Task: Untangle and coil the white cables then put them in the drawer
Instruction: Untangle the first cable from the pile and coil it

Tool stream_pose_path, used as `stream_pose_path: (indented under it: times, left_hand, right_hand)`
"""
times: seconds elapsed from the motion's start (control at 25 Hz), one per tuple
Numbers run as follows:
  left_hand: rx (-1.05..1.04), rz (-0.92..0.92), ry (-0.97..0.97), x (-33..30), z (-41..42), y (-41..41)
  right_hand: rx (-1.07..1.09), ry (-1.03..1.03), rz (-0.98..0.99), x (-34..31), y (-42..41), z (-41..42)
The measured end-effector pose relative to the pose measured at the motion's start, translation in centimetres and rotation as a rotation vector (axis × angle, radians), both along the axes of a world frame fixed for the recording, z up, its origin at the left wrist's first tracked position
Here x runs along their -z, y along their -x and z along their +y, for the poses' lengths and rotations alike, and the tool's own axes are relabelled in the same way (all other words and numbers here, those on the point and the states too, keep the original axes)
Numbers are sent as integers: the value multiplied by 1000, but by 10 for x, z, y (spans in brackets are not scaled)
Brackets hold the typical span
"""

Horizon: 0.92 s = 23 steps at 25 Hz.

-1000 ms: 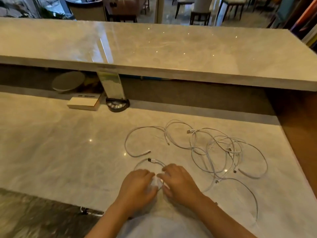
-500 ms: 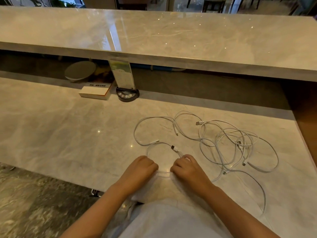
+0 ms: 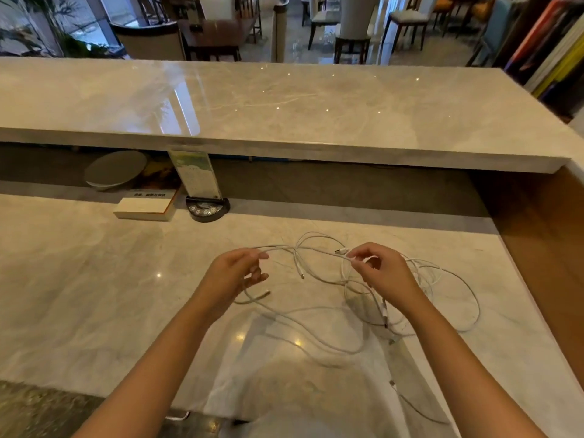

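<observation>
Warm, rather dim indoor light fills the scene. Small ceiling lamps show as bright pinpoints on the glossy beige marble desk [image 3: 94, 279], and a pale streak of window glare crosses the raised marble counter shelf [image 3: 186, 112]. Straight edges bow toward the corners. Faint shadows lie under the thin white cables [image 3: 316, 327].

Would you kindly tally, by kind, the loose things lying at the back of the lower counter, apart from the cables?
Book: 1
Round grey plate, leaning: 1
Black call-button base with upright card: 1
Total: 3
</observation>
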<state>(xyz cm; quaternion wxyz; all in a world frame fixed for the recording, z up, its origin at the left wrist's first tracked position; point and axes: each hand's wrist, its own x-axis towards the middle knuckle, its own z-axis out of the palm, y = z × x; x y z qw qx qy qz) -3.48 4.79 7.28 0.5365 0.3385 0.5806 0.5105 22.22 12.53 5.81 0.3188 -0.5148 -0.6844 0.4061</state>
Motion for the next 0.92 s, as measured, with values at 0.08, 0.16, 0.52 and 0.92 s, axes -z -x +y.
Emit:
stream_pose_path:
  times: [0.08,0.16,0.52,0.92]
  left_hand:
    - [128,-242,4,-17,8,2]
    - [247,-355,-18,-26,11,6]
    - [-20,27,-75,-5,22,-45]
    - [434,160,20,15,-3,-81]
  right_hand:
    - [-25,75,12,0,-8,2]
    - [26,71,13,4,-12,1]
    - [-158,267,-569,12,10,-15]
    - [-297,-43,-335,-45,12,-24]
